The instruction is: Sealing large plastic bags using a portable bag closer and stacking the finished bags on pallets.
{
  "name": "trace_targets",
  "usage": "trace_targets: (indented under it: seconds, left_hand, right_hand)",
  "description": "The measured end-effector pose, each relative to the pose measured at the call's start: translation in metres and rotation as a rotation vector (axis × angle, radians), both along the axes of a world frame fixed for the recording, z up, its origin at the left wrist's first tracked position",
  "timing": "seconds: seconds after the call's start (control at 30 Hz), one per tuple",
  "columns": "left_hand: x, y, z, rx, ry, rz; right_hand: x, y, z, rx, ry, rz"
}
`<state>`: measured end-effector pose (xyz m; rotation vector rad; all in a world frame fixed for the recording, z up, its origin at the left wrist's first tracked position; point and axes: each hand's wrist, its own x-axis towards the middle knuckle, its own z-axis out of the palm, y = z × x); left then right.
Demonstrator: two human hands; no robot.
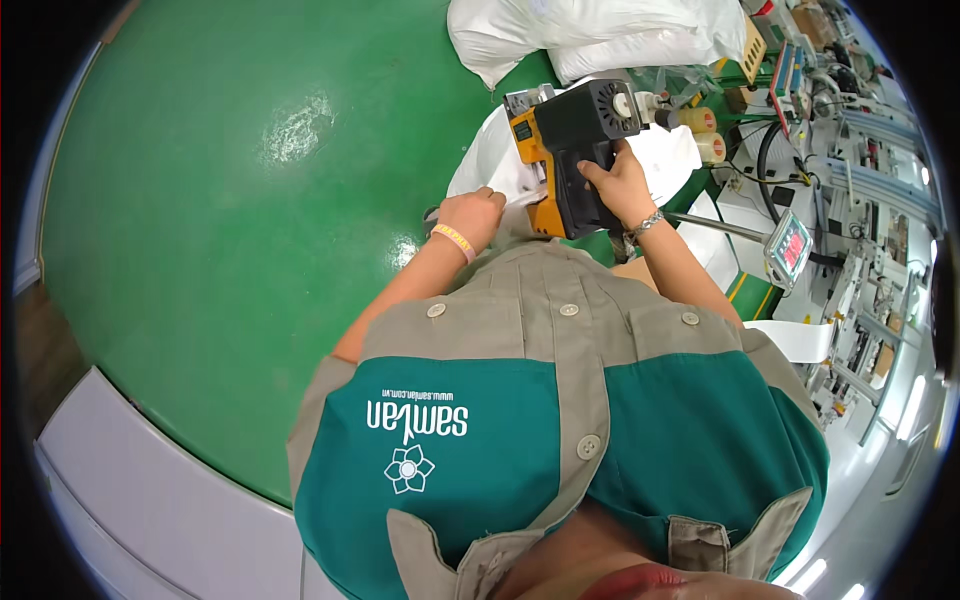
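Observation:
A black and yellow handheld bag-sewing machine (583,125) sits over a white sack (490,150) in front of me. My right hand (622,188) is wrapped round the machine's handle, and a metal bracelet or watch band circles that wrist. My left hand (472,216) is closed at the near left side of the sack, with the white material bunched beside the fingers. Two pale yellow thread cones (697,120) show at the machine's right side. The machine hides much of the sack's upper edge.
Full white sacks (600,30) lie on the green floor (200,180) beyond the machine. To the right, a scale display (788,248) stands on a metal post, near cables and workshop equipment. A pale panel (160,490) borders the floor at lower left.

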<state>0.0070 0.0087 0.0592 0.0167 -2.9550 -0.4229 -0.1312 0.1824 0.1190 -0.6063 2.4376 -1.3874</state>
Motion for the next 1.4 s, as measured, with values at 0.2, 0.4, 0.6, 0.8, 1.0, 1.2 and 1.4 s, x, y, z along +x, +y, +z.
trace_targets:
  seconds: [0.2, 0.4, 0.6, 0.8, 1.0, 1.2, 1.4]
  left_hand:
    - [-0.007, 0.004, 0.002, 0.037, 0.010, 0.027]
    - [-0.011, -0.002, 0.013, 0.187, -0.023, 0.092]
    - [0.002, -0.041, 0.028, 0.443, 0.120, 0.230]
    - [0.023, -0.068, 0.024, 0.684, 0.175, 0.375]
    - [0.046, -0.083, 0.037, 0.840, 0.168, 0.367]
    - [0.056, -0.099, 0.065, 1.036, 0.042, 0.268]
    - [0.076, -0.084, 0.136, 1.281, -0.431, -0.121]
  right_hand:
    - [0.006, -0.007, 0.002, -0.069, -0.069, 0.013]
    - [0.007, -0.008, -0.006, -0.083, 0.013, 0.065]
    - [0.022, -0.012, 0.009, -0.184, -0.136, 0.103]
    - [0.036, -0.009, 0.016, -0.182, -0.148, 0.123]
    - [0.057, -0.035, 0.022, -0.218, -0.219, 0.178]
    - [0.068, -0.045, 0.032, -0.172, -0.064, 0.264]
    - [0.078, -0.060, 0.043, -0.337, -0.025, 0.307]
